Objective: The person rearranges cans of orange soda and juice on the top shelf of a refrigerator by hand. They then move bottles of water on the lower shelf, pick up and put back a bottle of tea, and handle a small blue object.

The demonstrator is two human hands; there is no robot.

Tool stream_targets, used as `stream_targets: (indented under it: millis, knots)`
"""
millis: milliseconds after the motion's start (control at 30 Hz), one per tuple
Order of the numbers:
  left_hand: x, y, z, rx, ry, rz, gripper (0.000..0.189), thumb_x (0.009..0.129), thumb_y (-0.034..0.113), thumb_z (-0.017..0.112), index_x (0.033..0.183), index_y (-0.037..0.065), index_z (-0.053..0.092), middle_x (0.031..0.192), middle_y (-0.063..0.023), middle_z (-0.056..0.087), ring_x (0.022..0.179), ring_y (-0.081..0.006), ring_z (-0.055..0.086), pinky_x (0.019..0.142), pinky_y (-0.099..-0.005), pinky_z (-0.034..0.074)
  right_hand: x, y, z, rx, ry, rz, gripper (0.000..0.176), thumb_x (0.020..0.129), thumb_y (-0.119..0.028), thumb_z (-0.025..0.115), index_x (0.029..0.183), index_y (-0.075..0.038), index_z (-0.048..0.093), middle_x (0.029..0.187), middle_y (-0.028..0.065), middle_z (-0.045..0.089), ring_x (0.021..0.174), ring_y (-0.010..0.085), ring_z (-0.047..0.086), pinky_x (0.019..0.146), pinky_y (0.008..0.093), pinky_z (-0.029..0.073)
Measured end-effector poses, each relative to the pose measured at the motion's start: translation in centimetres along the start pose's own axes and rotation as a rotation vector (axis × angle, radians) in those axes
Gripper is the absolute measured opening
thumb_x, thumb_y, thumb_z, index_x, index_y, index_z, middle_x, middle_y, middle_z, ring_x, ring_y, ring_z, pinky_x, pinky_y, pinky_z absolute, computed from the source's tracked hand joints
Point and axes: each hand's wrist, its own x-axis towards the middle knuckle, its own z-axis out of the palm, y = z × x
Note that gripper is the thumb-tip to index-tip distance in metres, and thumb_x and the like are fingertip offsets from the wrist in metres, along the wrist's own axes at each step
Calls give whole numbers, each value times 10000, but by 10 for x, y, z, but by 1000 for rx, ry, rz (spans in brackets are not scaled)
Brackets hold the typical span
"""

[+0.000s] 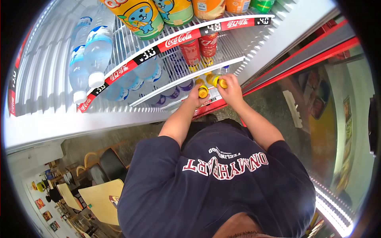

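My left hand (pixel 194 97) is closed around a small bottle with a yellow cap (pixel 203 92), which points down toward me. Just to its right, my right hand (pixel 231 89) grips a second small yellow bottle (pixel 213 80), lying tilted with its cap by my fingers. Both hands are at the front of the fridge's lower shelves, close together but apart. Behind them stand more yellow bottles (pixel 206 62), partly hidden by the shelf edge. A bottle with a purple cap (pixel 224 70) sits next to my right hand.
Red price strips (pixel 178 39) edge the upper wire shelf, which holds water bottles (pixel 98 49) and large yellow cartoon-labelled containers (pixel 137 18). Red cans (pixel 208 45) stand below. The glass door (pixel 301 107) is open on the right. Wooden tables (pixel 104 198) and chairs are behind, lower left.
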Motion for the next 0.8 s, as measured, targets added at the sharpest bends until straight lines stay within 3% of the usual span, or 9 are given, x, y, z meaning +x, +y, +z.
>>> stream_targets:
  millis: [133, 233, 267, 367, 500, 600, 700, 733, 800]
  knots:
    - [14, 1, 2, -97, -41, 24, 272, 997, 298, 605, 1195, 113, 583, 1116, -75, 633, 1036, -254, 629, 893, -425, 600, 20, 38, 41, -86, -206, -29, 396, 816, -141, 729, 1192, -87, 618, 1186, 202, 568, 1033, 427, 617, 873, 481, 538]
    - [12, 5, 11, -137, -12, 81, 242, 999, 293, 602, 1177, 131, 617, 1101, -60, 644, 1027, -236, 634, 887, -394, 601, 34, 35, 52, -214, -407, 127, 346, 803, -163, 753, 1103, -23, 657, 1151, 267, 601, 994, 461, 623, 859, 508, 525]
    - [11, 7, 12, -169, 2, 94, 257, 1009, 318, 589, 1193, 142, 621, 1124, -44, 646, 1048, -230, 623, 891, -388, 593, 37, 42, 59, -219, -340, 87, 327, 810, -198, 742, 1070, -10, 676, 1123, 280, 634, 951, 465, 639, 834, 534, 530]
    - [6, 14, 18, -247, 38, 142, 286, 1017, 354, 577, 1221, 158, 616, 1168, -29, 640, 1066, -222, 613, 902, -385, 587, 38, 99, 93, -314, -344, 11, 384, 824, -189, 705, 1179, -51, 657, 1153, 257, 642, 1005, 443, 647, 875, 519, 546]
    - [7, 14, 25, -274, 6, 229, 371, 1034, 419, 537, 1292, 157, 586, 1249, -29, 622, 1111, -223, 615, 927, -378, 585, 56, 94, 93, -441, -524, 41, 308, 863, -192, 644, 1115, -21, 683, 1101, 257, 682, 1037, 397, 661, 892, 484, 549]
    - [16, 13, 29, -240, 12, 238, 417, 1041, 441, 514, 1318, 135, 574, 1275, -42, 619, 1114, -238, 625, 934, -372, 584, 65, 91, 86, -579, -780, 45, 355, 871, -193, 620, 1168, -3, 659, 1181, 262, 662, 1042, 400, 669, 894, 475, 553]
    - [29, 12, 27, -217, -14, 235, 417, 1035, 421, 542, 1333, 129, 543, 1267, -57, 622, 1084, -246, 632, 902, -356, 584, 54, 83, 78, -403, -527, -34, 344, 879, -262, 642, 1093, 5, 671, 1024, 252, 700, 915, 424, 680, 852, 517, 545]
    - [33, 12, 25, -209, -12, 218, 421, 1030, 423, 552, 1327, 126, 544, 1257, -67, 622, 1071, -251, 637, 894, -358, 588, 53, 78, 76, -388, -510, -31, 428, 863, -272, 661, 1159, 36, 636, 1110, 292, 670, 982, 449, 657, 902, 518, 532]
    - [40, 15, 22, -194, -6, 187, 429, 1019, 428, 570, 1316, 119, 547, 1238, -86, 623, 1045, -260, 647, 877, -361, 596, 56, 42, 58, -366, -599, 166, 470, 854, -243, 673, 1210, 55, 599, 1189, 312, 625, 1075, 462, 615, 951, 521, 506]
